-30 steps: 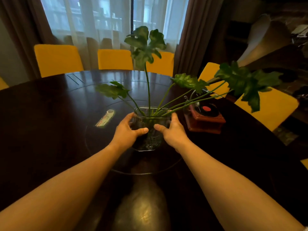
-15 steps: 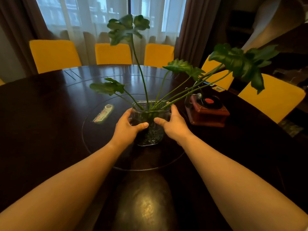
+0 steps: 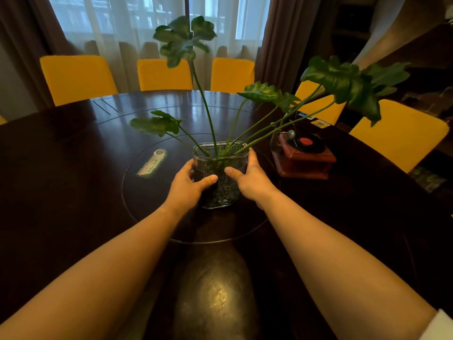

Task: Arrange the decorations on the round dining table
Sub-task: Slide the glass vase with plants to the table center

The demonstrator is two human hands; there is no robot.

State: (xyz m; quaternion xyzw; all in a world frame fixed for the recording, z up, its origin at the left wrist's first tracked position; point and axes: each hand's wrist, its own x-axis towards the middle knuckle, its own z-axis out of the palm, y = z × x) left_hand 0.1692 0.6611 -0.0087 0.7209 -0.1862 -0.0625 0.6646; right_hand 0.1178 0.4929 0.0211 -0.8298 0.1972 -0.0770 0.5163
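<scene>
Your left hand (image 3: 188,184) is cupping the left side of the clear ribbed glass vase of green leafy stems (image 3: 220,175) on the dark round wooden table (image 3: 61,173); your right hand (image 3: 250,177) is gripping its right side, beside a small red-brown toy gramophone (image 3: 304,155).

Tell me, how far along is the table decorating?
Midway, it seems. Done: a small record player ornament already stands on the dark table, right of the centre. In hand: the left hand and right hand clasp a glass vase of leafy stems on the round centre plate. Left: letting go of the vase, and perhaps dealing with the flat label-like item beside it.
</scene>
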